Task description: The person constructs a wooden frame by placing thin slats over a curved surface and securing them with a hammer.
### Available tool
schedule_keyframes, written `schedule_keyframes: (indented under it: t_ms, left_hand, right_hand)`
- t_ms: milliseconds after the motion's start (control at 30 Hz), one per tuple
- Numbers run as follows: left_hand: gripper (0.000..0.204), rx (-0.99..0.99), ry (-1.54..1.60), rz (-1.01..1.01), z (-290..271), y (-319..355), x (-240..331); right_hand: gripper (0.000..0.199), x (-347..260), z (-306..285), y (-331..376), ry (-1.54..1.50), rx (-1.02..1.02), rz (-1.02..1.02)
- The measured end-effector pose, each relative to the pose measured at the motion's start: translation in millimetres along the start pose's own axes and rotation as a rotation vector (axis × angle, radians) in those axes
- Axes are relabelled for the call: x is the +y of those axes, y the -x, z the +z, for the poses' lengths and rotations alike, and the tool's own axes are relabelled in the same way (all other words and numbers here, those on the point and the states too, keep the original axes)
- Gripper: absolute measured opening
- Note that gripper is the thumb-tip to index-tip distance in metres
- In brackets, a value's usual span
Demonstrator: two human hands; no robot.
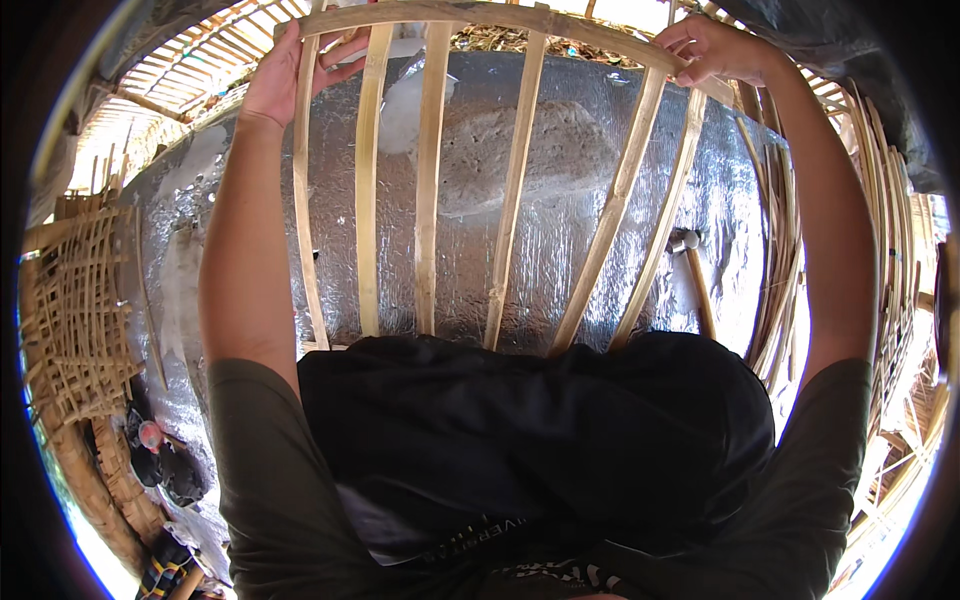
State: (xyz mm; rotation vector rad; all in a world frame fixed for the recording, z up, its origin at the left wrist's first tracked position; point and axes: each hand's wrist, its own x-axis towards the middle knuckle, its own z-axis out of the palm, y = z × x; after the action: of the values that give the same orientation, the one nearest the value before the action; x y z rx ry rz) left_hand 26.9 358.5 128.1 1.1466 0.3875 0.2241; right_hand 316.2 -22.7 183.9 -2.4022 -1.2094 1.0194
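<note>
In front of me stands a bamboo slat frame [428, 180]: several long pale slats run from a crosspiece at the top down toward my lap. My left hand [275, 80] holds the frame's upper left corner, its thumb on the near side and its fingers behind the outer slat. At the upper right, my right hand [718, 52] grips the other end of the crosspiece, thumb below and fingers over it. Both arms are stretched far forward. The slats' lower ends are hidden behind my dark clothing.
Beneath the frame lies a shiny silver foil sheet [390, 270] with a grey, worn patch. A wooden-handled hammer [698, 280] rests on it at the right. Bundled bamboo strips [780, 250] stand beside my right arm; a woven bamboo panel [80, 320] is at far left.
</note>
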Motion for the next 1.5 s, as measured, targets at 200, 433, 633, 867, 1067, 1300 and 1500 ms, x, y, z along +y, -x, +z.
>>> schedule_keyframes:
  t_ms: [200,433,633,867,1067,1300,1500]
  left_hand:
    - [0.051,-0.01,-0.019,0.016,-4.2,-2.6,-3.7]
    - [0.05,-0.005,-0.012,0.011,-5.7,-4.0,-3.9]
    - [0.049,-0.044,-0.032,0.01,-9.5,-5.1,-3.0]
    - [0.048,-0.062,-0.077,-0.015,-3.6,-1.6,-2.3]
    - [0.046,-0.067,-0.131,-0.013,-3.1,0.1,1.5]
    - [0.053,-0.027,-0.108,-0.027,1.9,1.3,0.6]
    - [0.049,-0.079,-0.074,-0.034,-5.8,-1.5,-1.2]
  right_hand:
    - [0.056,-74.7,-0.8,33.7,0.215,-0.036,0.201]
    - [0.055,-46.6,-2.8,13.7,0.252,-0.08,0.145]
    - [0.064,0.6,-1.7,-7.7,-0.034,-0.07,-0.019]
    - [0.064,7.3,-0.3,-8.9,-0.058,-0.036,0.008]
    - [0.062,-11.6,0.0,-2.1,0.005,-0.037,0.031]
    - [0.058,-9.0,2.2,-0.7,0.0,0.0,-0.006]
    - [0.059,-14.9,4.1,1.2,0.015,-0.002,0.027]
